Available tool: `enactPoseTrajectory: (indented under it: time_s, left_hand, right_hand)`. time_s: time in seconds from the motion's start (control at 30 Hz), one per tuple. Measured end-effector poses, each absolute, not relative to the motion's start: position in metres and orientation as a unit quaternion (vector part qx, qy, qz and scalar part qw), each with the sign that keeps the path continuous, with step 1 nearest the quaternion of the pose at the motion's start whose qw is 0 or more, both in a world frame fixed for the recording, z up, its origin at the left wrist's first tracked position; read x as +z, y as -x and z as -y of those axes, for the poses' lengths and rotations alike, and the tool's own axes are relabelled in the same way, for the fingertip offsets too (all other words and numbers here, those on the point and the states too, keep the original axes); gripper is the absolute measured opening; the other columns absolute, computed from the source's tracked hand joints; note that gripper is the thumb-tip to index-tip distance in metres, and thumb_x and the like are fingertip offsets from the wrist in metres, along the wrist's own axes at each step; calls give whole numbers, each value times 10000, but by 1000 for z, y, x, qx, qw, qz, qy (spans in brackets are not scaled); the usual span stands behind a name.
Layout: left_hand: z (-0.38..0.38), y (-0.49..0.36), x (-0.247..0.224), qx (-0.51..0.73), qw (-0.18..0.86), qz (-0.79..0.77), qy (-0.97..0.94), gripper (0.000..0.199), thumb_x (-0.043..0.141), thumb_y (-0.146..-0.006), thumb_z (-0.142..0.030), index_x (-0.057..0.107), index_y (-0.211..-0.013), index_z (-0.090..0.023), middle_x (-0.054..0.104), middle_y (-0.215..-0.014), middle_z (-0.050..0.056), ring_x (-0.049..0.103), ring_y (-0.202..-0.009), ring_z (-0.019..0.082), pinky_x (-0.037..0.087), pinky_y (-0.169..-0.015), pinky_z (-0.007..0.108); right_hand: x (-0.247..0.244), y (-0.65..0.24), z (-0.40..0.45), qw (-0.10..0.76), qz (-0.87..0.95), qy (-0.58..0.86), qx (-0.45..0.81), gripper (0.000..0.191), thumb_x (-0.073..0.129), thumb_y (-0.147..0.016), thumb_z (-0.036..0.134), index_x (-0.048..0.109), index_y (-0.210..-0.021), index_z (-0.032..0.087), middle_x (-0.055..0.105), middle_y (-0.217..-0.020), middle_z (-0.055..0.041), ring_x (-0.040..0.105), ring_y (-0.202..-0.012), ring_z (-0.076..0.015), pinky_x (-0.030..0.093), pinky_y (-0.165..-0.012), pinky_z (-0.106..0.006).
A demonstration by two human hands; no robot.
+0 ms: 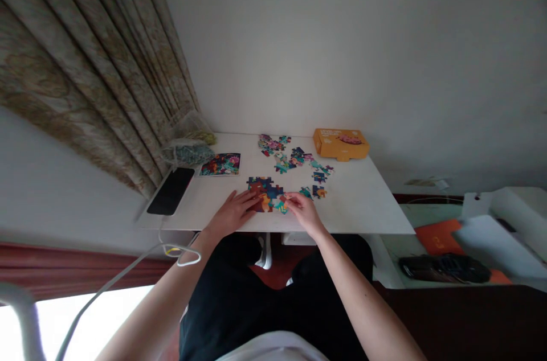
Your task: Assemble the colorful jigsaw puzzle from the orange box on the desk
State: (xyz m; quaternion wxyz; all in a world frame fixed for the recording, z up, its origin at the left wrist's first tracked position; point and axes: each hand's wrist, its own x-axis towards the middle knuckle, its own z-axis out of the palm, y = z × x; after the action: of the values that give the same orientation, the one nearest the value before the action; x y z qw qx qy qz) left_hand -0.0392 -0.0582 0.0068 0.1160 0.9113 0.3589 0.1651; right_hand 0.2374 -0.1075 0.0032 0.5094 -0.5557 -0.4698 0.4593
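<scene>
A partly joined puzzle (265, 200) lies near the front edge of the white table. My left hand (234, 212) rests flat on its left side, fingers spread over the brown pieces. At the right side, my right hand (302, 210) pinches a puzzle piece (286, 198) against the joined part. Loose puzzle pieces (299, 157) are scattered behind and to the right, with a few (318, 191) just beyond my right hand. A colourful picture card (221, 164) lies to the left behind the puzzle.
The white table (354, 201) holds a yellow box (341, 144) at the back right. A phone (171, 191) with a cable lies at the left edge, near a clear plastic bag (188, 150). Curtains hang on the left; a lower surface on the right holds a black object (444, 268).
</scene>
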Motion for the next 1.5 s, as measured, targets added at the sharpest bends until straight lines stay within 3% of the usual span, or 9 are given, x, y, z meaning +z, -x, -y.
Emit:
enactPoseTrajectory:
  time_s: [0.23, 0.37, 0.53, 1.0, 1.2, 1.5]
  left_hand:
    - [37, 31, -5, 131, 121, -383, -906, 461, 428, -1079, -453, 526, -1516, -343, 509, -1591, 74, 427, -1508, 260, 270, -1240, 601]
    - [30, 22, -1, 111, 112, -392, -906, 479, 407, -1083, -450, 500, -1540, -342, 490, -1606, 63, 396, -1527, 246, 229, -1267, 567]
    - [34, 20, 4, 105, 108, -394, -907, 492, 372, -1088, -428, 475, -1558, -324, 458, -1628, 62, 382, -1534, 249, 242, -1262, 578]
    - [40, 21, -2, 156, 98, -364, -913, 435, 426, -1071, -341, 586, -1462, -237, 598, -1512, 71, 500, -1450, 250, 328, -1248, 514]
    - [40, 21, 1, 162, 112, -364, -910, 431, 462, -1049, -310, 605, -1452, -257, 607, -1501, 77, 515, -1437, 251, 332, -1239, 526]
    - [39, 21, 2, 166, 122, -356, -912, 443, 474, -1029, -285, 609, -1451, -283, 601, -1508, 69, 510, -1444, 242, 334, -1240, 524]
  right_hand:
    - [-6, -232, 100, 441, 568, 559, 412, 285, 725, -843, 447, 742, -1028, 231, 763, -798, -25, 703, -716, -202, 544, -702, -319]
    - [-10, -218, 91, 426, 622, 560, 344, 169, 667, -905, 290, 730, -1054, 238, 784, -989, -48, 733, -892, -211, 556, -819, -327]
    - [-14, -205, 88, 405, 676, 573, 227, 186, 628, -940, 182, 700, -1101, 239, 752, -1110, -80, 699, -1027, -238, 541, -948, -383]
    - [-2, -202, 97, 340, 740, 563, 140, 165, 648, -983, 218, 698, -1140, 218, 735, -1111, -76, 662, -1067, -248, 543, -954, -380]
    - [4, -200, 113, 268, 793, 542, 73, 336, 726, -946, 322, 701, -1264, 215, 718, -1276, -116, 620, -1141, -307, 509, -945, -465]
    - [6, -213, 112, 256, 818, 506, 94, 194, 717, -955, 254, 749, -1146, 243, 737, -1284, -68, 630, -1128, -273, 492, -934, -436]
